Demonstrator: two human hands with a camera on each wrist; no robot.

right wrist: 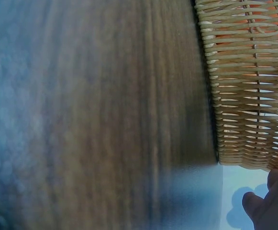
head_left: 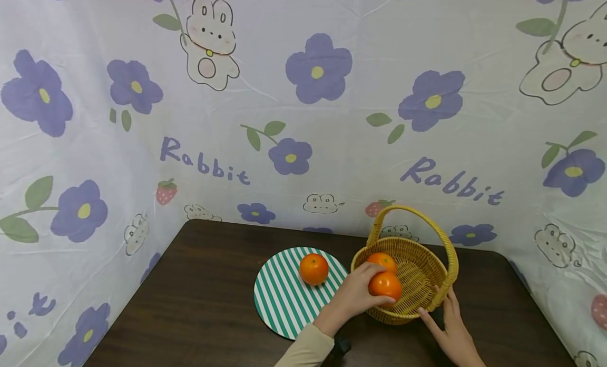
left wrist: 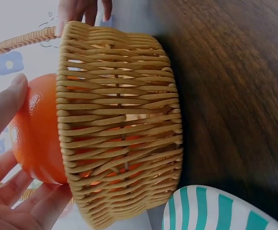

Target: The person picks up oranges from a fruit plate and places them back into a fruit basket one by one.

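Note:
My left hand [head_left: 353, 296] holds an orange [head_left: 385, 286] between thumb and fingers, over the left side of a wicker basket [head_left: 419, 280]. In the left wrist view, that orange [left wrist: 38, 129] sits partly below the basket's rim, thumb on one side and fingers on the other. Another orange [head_left: 382, 260] lies in the basket just behind it, partly covered. My right hand [head_left: 450, 327] grips the basket's right rim near the foot of the handle, with fingertips over the edge. A third orange [head_left: 314, 269] rests on a round green-and-white striped mat [head_left: 280, 293] left of the basket.
The basket's tall arched handle [head_left: 448, 246] rises over its right side. Everything stands on a dark wooden table [head_left: 199, 293]. Behind and beside the table hangs a white cloth [head_left: 351, 146] printed with flowers and rabbits. A small black object [head_left: 341, 348] shows by the left wrist.

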